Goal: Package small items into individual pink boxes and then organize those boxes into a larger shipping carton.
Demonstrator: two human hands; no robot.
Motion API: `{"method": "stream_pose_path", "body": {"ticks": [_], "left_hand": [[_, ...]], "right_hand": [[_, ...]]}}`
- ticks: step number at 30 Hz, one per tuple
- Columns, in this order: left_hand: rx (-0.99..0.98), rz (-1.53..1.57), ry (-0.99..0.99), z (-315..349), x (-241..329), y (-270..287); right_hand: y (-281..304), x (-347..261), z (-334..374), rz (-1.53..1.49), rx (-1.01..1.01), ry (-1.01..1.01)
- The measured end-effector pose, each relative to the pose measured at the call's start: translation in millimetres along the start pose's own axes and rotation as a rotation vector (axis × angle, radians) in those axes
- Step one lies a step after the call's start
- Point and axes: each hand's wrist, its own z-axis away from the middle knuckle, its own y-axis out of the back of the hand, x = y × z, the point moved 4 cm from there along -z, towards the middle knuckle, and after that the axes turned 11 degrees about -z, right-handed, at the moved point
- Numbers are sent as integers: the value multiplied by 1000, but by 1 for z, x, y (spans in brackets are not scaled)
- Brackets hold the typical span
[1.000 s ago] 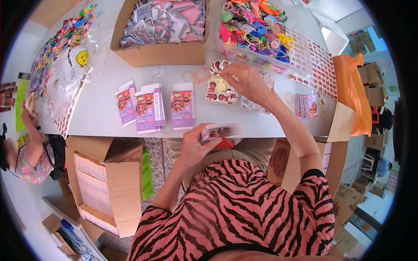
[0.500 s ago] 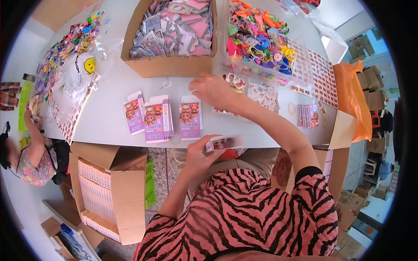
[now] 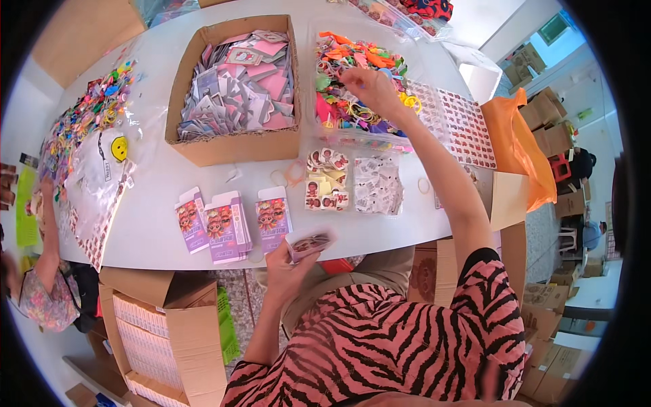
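My left hand [image 3: 280, 268] is closed around a small open box [image 3: 308, 245], held near the table's front edge with its open end up. Some of its contents show at the opening, too blurred to name. My right hand [image 3: 371, 89] reaches over a clear plastic bin [image 3: 359, 140] full of small colourful toys [image 3: 346, 108]. Its fingers are curled together; whatever they hold, if anything, cannot be made out. On the table left of my left hand stand several purple printed boxes [image 3: 227, 227].
A cardboard box [image 3: 234, 150] of small cards stands beside the bin. Nearer me lie cut stickers [image 3: 327, 186] and small clear packets [image 3: 378, 186]. An orange bag [image 3: 519, 152] hangs at the right. A carton of packed boxes [image 3: 146, 332] sits lower left. Another person's arm [image 3: 49, 224] is at the far left.
My right hand has moved away from me, from above the stickers to over the toys in the bin. My left hand still holds the box. The whole view has shifted somewhat.
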Motion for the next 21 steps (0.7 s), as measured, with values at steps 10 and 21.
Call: {"method": "stream_pose_path", "body": {"ticks": [10,21], "left_hand": [[-38,-192,-129,-14,32,-11],[-52,-277,-285,-13,41,-19]], "right_hand": [[-16,57,13,339,-361,141],[-1,57,19,216,-169,55]]}}
